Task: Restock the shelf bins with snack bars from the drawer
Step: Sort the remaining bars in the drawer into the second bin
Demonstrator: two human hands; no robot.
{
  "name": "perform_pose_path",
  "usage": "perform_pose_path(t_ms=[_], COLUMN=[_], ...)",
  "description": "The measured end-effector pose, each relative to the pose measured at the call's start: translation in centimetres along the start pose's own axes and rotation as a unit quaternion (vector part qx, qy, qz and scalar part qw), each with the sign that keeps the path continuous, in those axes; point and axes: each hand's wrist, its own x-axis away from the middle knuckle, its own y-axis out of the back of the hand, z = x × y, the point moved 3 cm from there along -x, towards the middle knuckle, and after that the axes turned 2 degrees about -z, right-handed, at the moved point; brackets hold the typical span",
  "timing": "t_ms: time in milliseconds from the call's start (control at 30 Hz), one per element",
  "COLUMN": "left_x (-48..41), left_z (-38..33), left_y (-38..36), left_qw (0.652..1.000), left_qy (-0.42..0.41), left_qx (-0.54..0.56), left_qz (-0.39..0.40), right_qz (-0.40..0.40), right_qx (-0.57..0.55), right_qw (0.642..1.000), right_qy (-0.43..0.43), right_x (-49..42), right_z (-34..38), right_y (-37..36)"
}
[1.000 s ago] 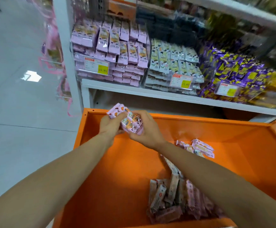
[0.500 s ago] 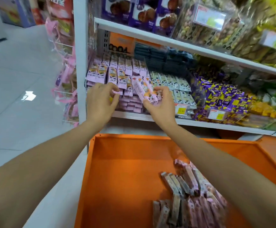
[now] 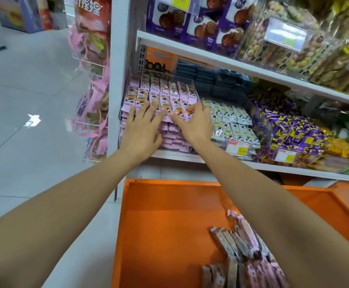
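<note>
Inspector: State of each grip?

Me: My left hand (image 3: 141, 129) lies flat, fingers spread, palm down on the pink snack bars (image 3: 161, 96) in the shelf bin (image 3: 121, 119). My right hand (image 3: 194, 123) is just beside it, fingers together, pressing the same stack at its right edge. Neither pinches a bar.

Inspector: Surroundings?

Me: Right of my right hand sit white-wrapped bars (image 3: 229, 119), then purple packets (image 3: 290, 134). Below both hands the orange drawer (image 3: 161, 225) stands open, with more pink bars (image 3: 242, 256) heaped in its near right corner, under my right forearm
</note>
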Motion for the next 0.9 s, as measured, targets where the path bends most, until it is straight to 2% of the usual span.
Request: perform_pose_path(t_ms=[200,333,400,467,567,667,733,800,900], left_x=[0.4,1.9,3.3,4.9,7.2,9.7,11.0,11.9,12.6], left_z=[-0.1,-2.0,-3.4,-4.6,-6.2,-7.5,-7.9,-8.4,-9.0], left_y=[0.1,0.5,-0.3,-2.1,-5.6,-9.6,-12.0,-13.6,-14.8], left_qw=[0.999,0.989,0.985,0.987,0.991,0.981,0.963,0.958,0.97], left_qy=[-0.013,-0.056,-0.098,-0.123,-0.129,-0.098,-0.078,-0.06,-0.032], left_qx=[0.012,0.021,0.017,0.012,0.016,-0.014,-0.055,-0.074,-0.065], left_qz=[-0.033,-0.137,-0.143,-0.104,-0.016,0.166,0.25,0.271,0.231], right_qz=[-0.004,-0.042,-0.064,-0.066,0.002,0.073,0.134,0.194,0.288], right_qx=[-0.012,-0.115,-0.141,-0.142,-0.162,-0.133,-0.112,-0.092,-0.055], right_qw=[0.999,0.986,0.975,0.968,0.968,0.975,0.975,0.97,0.951], right_qy=[0.043,0.113,0.157,0.197,0.192,0.164,0.14,0.116,0.097], right_x=[-0.1,1.7,3.3,5.0,7.4,10.1,12.0,14.0,16.5], right_z=[-0.9,-1.8,-2.5,-3.6,-6.6,-11.1,-14.4,-17.7,-22.0], right_y=[-0.6,0.4,1.2,1.6,0.9,-1.2,-2.8,-4.4,-6.5])
